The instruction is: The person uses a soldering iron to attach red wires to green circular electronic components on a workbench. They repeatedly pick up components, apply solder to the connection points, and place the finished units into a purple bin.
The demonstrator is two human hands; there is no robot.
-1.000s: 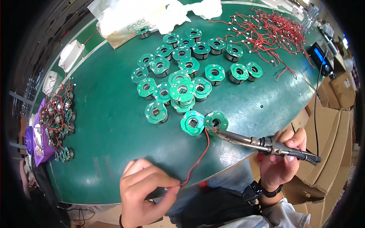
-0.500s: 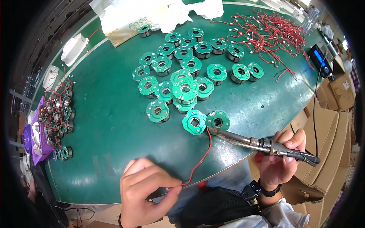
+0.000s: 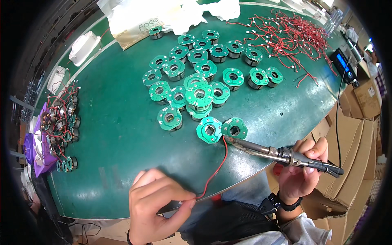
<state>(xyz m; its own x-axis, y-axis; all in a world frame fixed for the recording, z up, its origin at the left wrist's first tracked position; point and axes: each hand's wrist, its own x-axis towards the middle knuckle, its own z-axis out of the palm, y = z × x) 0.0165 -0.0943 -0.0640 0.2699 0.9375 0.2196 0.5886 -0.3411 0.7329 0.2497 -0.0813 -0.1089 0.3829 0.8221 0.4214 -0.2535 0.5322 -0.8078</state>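
My left hand (image 3: 161, 204) pinches the near end of a red wire (image 3: 215, 173) at the table's front edge. The wire curves up to the rim of a green ring-shaped circuit board (image 3: 209, 130) with a square-looking centre hole. In my right hand (image 3: 304, 167) is a soldering iron (image 3: 281, 155), gripped by its dark handle and pointing left. Its tip meets the wire's far end, between that board and a second green ring-shaped board (image 3: 234, 130) close beside it. The tip hides the exact joint.
Several more green boards on metal cores (image 3: 199, 94) stand behind, some stacked. A heap of red wires (image 3: 286, 36) lies at the far right by a black station with a blue display (image 3: 344, 63). Wired parts sit by a purple bin (image 3: 43, 151) at left. Cardboard boxes (image 3: 343, 163) are at right.
Both hands, the soldering iron and the wire stay almost exactly in place. The whole view has shifted very slightly; the white piece at the far left appears a little further right.
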